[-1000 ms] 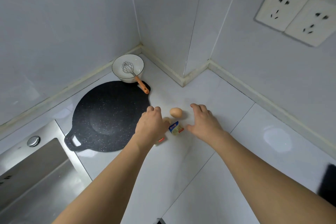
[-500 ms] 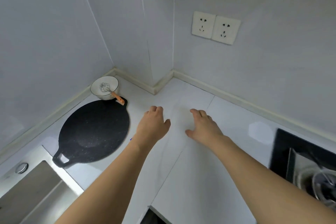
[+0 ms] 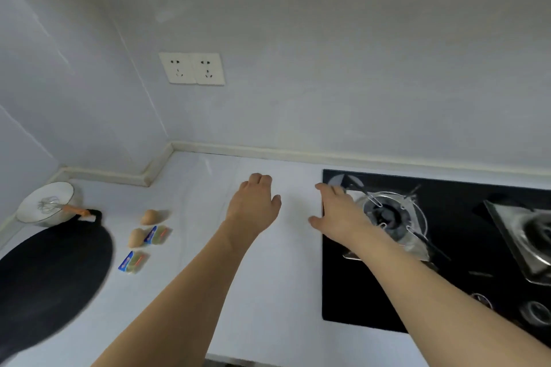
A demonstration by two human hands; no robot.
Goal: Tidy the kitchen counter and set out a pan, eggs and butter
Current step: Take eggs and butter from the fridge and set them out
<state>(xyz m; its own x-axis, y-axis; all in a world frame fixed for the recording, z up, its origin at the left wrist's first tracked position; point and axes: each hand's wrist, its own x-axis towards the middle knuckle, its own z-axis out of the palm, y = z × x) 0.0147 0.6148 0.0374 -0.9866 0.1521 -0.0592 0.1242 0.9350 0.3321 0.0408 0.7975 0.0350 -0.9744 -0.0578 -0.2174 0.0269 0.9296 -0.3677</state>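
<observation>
While the pan (image 3: 47,283) blurs off-frame, left hand (image 3: 253,205) curls empty and right hand (image 3: 337,211) spreads.

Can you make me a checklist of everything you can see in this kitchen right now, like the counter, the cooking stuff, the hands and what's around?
Surface: white counter, bare between the hands.
Job's things: black pan at the left edge; two eggs beside it; two butter packets by the eggs, the farther one touching the near egg.
Clutter: white bowl behind the pan with a whisk in it, orange handle over the rim.
Hands: left hand over the counter, fingers loosely curled, holding nothing; right hand open, over the stove's left edge.
Cables: nothing seen.
Surroundings: black gas stove at right; double socket on the tiled wall, nothing plugged in.
</observation>
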